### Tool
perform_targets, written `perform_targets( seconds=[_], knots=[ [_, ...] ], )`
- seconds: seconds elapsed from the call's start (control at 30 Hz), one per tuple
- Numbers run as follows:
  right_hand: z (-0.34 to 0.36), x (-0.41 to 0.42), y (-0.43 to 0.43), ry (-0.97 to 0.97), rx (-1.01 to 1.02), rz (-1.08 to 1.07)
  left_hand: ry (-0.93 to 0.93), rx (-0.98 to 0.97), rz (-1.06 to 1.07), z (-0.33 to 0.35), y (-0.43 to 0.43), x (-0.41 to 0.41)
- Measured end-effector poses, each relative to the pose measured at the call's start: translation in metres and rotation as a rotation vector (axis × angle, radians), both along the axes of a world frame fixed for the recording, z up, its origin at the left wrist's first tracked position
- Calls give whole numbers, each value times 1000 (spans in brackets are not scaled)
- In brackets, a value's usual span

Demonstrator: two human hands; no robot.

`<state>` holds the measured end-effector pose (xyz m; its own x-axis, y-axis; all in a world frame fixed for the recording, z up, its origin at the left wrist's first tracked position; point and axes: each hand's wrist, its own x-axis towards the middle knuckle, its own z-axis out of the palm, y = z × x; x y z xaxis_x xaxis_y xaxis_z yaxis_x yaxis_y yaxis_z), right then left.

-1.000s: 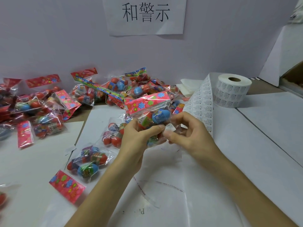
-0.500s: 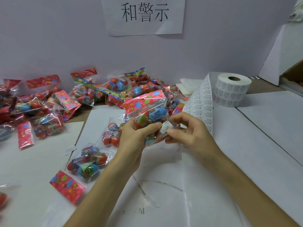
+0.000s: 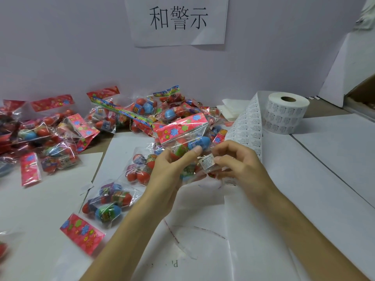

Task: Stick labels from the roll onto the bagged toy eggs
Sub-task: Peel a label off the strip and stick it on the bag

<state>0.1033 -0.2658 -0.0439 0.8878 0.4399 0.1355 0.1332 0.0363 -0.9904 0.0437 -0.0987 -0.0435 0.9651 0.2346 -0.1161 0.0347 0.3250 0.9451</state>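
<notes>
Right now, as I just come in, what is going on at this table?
A person is labelling bagged toy eggs. The left hand holds one bag of toy eggs up above the table, and the right hand pinches a small white label against its clear front; whether it already sticks, I cannot tell. The strip of labels runs from the roll behind the right hand. More bags lie piled on the left.

The light is soft and even, and bright enough to see well. The wall (image 3: 81,57) looks a little purple. The clear bags (image 3: 142,114) shine with small white glints. Shadows on the bench (image 3: 324,159) are faint and soft. The far left edge is smeared and blurry. Straight lines bend near the sides. The big sign (image 3: 178,19) looks sharp.
</notes>
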Motion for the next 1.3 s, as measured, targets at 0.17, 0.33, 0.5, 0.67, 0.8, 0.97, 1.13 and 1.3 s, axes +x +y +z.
perform_targets(
  seconds=[0.17, 0.33, 0.5, 0.67, 0.8, 0.97, 1.13, 1.3],
  knots=[
    [4, -2, 0, -73, -12, -44, 70, 11, 30, 2, 1, 1],
    [2, -4, 3, -176, -38, -5, 16, 42, 26, -2, 1, -1],
    [-1, -2, 2, -209, -65, -43, 19, 96, 7, -2, -1, -2],
    [-5, 2, 1, -215, -107, -71, 38, 115, -6, 1, -4, -3],
    [-4, 3, -1, -199, -90, -69, 33, 124, -32, 2, -4, -5],
    [-2, 3, -1, -114, 45, -73, 106, 79, -59, 9, -8, -2],
    [2, 6, -5, 19, 182, -97, 190, -159, -202, 5, -2, -5],
    [3, 13, -12, 52, 261, 20, 145, -268, -273, 0, 0, -2]
  ],
)
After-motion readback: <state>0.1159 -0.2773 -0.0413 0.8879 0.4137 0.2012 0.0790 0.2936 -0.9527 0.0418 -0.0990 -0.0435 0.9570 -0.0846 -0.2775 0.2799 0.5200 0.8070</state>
